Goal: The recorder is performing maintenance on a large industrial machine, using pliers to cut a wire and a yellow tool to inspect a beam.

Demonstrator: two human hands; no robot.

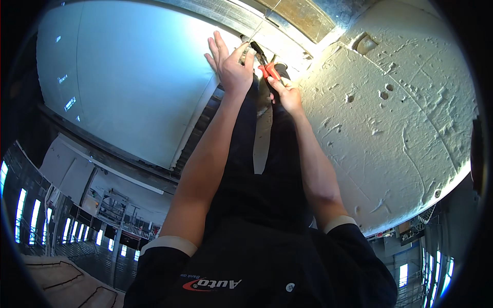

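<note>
Pliers at upper centre, with bright red-orange handles splayed in a narrow V and a slim dark head pointing up and leftward. Gripped by the handles in the right hand, thumb laid along the near side. Just beside, left hand, with thumb and forefinger bent close together at the lower end of a thin wire, remaining fingers spread and raised; whether pinching the wire, impossible to tell.

Beyond both hands, a long, brightly lit metal beam, bounding the room ahead. To the left, a broad, smooth, pale panel, its right edge slanting down near the left forearm, with a dark slatted strip alongside. To the right, a rough whitish slab, pitted with small holes, its left edge near the right hand. Tight room between panel and slab, mostly taken up by hands and dark trouser legs; wider over the panel's face.
</note>
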